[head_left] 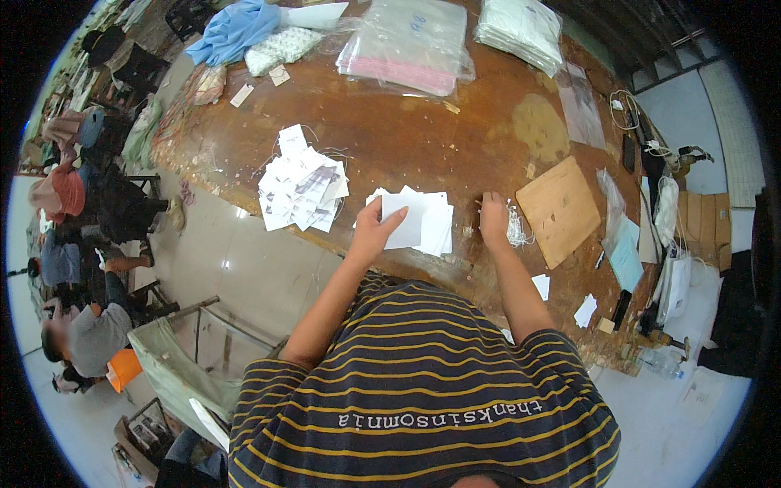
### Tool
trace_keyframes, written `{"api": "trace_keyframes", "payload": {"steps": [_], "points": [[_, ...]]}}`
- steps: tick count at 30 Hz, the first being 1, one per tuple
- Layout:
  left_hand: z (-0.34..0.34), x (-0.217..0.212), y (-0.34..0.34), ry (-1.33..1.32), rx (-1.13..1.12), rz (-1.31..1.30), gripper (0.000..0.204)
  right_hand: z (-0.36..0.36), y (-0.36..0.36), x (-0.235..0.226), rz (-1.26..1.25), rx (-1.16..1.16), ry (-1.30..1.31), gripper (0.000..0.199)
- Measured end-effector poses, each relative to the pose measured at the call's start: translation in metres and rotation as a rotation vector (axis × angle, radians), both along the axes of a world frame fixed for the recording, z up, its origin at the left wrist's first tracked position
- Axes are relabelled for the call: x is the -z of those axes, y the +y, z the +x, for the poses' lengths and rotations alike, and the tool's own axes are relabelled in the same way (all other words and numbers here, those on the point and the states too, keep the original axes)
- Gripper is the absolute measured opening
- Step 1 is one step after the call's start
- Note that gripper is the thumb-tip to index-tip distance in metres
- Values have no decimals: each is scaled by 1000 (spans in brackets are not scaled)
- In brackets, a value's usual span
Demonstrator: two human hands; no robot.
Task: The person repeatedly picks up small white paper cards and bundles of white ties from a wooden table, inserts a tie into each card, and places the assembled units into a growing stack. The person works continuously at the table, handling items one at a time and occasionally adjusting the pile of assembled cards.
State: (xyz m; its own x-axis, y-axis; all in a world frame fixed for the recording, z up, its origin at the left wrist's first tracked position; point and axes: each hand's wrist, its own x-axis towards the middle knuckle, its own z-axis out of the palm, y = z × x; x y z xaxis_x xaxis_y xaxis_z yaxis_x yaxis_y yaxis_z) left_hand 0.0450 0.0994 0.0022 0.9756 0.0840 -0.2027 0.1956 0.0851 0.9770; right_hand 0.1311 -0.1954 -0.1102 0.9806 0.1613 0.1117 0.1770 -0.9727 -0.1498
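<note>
A white card (pixel 405 221) is in my left hand (pixel 375 231), the thumb lying across its face. Under and beside it, fanned white cards (pixel 440 223) lie near the table's front edge. My right hand (pixel 493 220) is over the table to the right of these cards, its fingers drawn together; what they hold, if anything, is too small to make out. Touching or just beside that hand lies a bundle of white strings (pixel 519 228). To the left, a heap of white tags (pixel 303 185), some with strings, sits near the table edge.
Right of the strings lies a brown envelope (pixel 560 213). Clear plastic bags (pixel 411 41) and a packed white stack (pixel 521 34) are at the far side, with blue cloth (pixel 236 31) at far left. A green-covered cart (pixel 175 366) stands left; people sit beyond it.
</note>
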Motion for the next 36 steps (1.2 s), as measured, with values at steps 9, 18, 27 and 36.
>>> {"api": "trace_keyframes", "payload": {"steps": [9,18,27,36], "points": [[-5,-3,3,18,-39,-94,26,23,8,-58,1746,177,286,12],[-3,-7,-2,48,25,8,27,42,6,-99,1647,235,349,13],[-2,-5,2,9,-9,48,29,58,25,-132,1673,168,290,19],[-2,-7,-9,134,7,-537,27,11,102,-161,1386,-35,457,12]]}}
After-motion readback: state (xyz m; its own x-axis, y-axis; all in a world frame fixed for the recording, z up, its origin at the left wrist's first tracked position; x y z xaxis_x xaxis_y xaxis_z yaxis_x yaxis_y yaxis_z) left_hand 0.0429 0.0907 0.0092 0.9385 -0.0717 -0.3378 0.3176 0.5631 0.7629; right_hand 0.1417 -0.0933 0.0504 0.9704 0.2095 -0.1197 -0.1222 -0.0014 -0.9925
